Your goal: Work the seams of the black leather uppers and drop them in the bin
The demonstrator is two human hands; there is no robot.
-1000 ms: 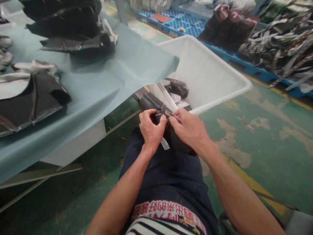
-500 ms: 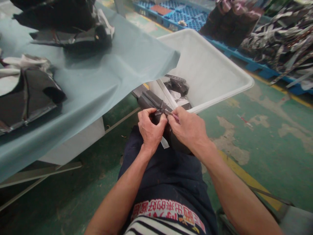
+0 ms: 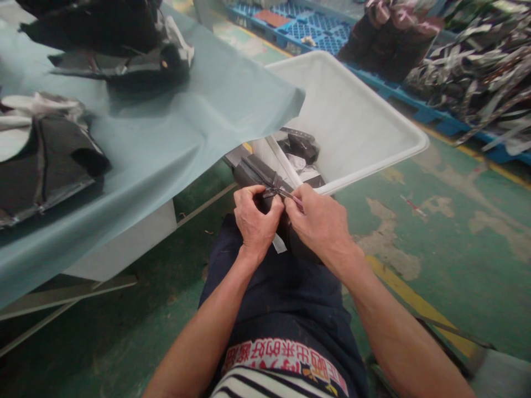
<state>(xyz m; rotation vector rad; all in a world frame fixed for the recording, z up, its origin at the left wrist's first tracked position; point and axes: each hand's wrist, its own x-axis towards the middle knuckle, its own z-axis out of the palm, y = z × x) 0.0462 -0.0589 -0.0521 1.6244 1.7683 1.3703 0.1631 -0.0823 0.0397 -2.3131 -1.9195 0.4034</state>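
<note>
A dark, leather-like piece (image 3: 254, 170) lies across my lap and against the bin's edge, its strap-like folds meeting between my hands. My left hand (image 3: 257, 221) is closed on the edge of that piece, thumb and forefinger curled round it. From the right, my right hand (image 3: 321, 221) grips a slim, thin-tipped tool (image 3: 293, 198) with a pinkish handle. Its tip touches the dark folds beside my left thumb. The exact kind of tool is hidden by my fingers. A small white tag (image 3: 279, 244) hangs below the piece.
A white bin (image 3: 365, 121) stands just ahead, holding dark pieces (image 3: 305, 148). To the left is a table under a blue-grey sheet (image 3: 232, 94), bearing black pieces (image 3: 62, 160). Blue pallets (image 3: 323, 25) carry piled straps (image 3: 473, 72) at the back right.
Both hands keep nearly the same place and grip. The tool in my right hand has tilted slightly, and the view has shifted a little.
</note>
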